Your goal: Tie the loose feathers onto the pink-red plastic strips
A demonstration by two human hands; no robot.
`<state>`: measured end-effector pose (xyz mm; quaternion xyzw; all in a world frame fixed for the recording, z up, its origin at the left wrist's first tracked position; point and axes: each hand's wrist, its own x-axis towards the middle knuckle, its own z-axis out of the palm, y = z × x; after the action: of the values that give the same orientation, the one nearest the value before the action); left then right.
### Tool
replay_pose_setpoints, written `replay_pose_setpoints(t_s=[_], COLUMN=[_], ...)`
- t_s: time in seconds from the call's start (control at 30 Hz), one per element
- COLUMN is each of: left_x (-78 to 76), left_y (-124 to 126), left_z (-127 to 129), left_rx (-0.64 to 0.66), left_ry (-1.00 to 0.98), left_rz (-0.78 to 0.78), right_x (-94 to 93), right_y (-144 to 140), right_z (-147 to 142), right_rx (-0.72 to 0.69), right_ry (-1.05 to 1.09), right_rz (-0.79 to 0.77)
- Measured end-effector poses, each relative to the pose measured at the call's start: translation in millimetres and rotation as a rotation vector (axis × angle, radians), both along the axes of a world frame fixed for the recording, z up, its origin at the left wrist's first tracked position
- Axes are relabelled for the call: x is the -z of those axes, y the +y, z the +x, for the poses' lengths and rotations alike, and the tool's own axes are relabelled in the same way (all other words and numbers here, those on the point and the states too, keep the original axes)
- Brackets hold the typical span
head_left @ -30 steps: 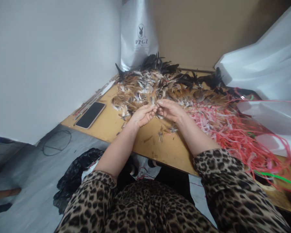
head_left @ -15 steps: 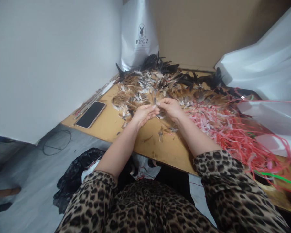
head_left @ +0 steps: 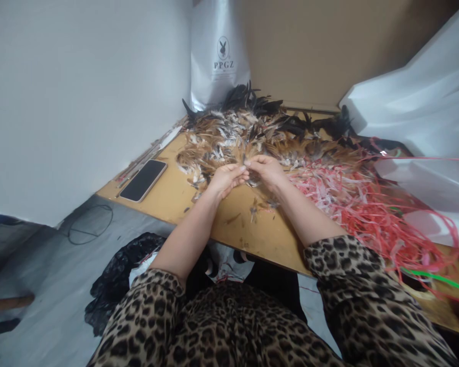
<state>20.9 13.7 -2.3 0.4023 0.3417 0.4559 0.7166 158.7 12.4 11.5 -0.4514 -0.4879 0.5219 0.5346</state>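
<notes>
feather tuft (head_left: pixel 240 153): one, small, tawny brown with a greyish streak, fanned upward; located at the meeting fingertips, before the feather pile; finer detail blurred. left hand (head_left: pixel 228 181) and right hand (head_left: pixel 266 169): thumbs and fingers pinched narrow on the tuft's base. feather pile (head_left: pixel 229 127): loose, brown and tan mixed with whitish, black plumes (head_left: pixel 248 98) at the back, heaped on a yellow table (head_left: pixel 268 244). red and pink strips (head_left: pixel 375 214): tangled, beside the pile. phone (head_left: pixel 144 181): dark screen.
</notes>
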Motion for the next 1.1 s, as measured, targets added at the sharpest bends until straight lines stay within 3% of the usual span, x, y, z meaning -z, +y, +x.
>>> replay_pose_setpoints(t_s=[0.1, 0.23, 0.43, 0.73, 0.83, 0.9, 1.1], left_x=[-3.1, -5.5, -2.5, -3.7, -3.6, -3.3, -3.5], left_y=[4, 15, 20, 20, 21, 21, 17], left_z=[-4, -14, -20, -20, -21, -21, -17], left_rx=[-0.165, -0.396, -0.419, -0.416, -0.422, -0.421, -0.333], left_ry=[-0.032, -0.168, -0.249, -0.273, -0.256, -0.265, -0.261], left_rz=[0.039, 0.015, -0.002, -0.007, -0.015, -0.010, -0.026], right_x=[1.4, 6.0, 2.5, -5.2, -4.4, -4.2, -10.5], right_y=[4, 9, 8, 15, 20, 24, 24], right_z=[2, 5, -2, -27, -29, -25, 4], right_rx=[0.061, 0.120, 0.126, 0.033, 0.037, 0.074, 0.099], right_ry=[-0.100, -0.493, -1.097, -1.359, -1.284, -1.100, -0.124], right_rz=[0.050, 0.227, 0.395, 0.334, 0.328, 0.303, -0.019])
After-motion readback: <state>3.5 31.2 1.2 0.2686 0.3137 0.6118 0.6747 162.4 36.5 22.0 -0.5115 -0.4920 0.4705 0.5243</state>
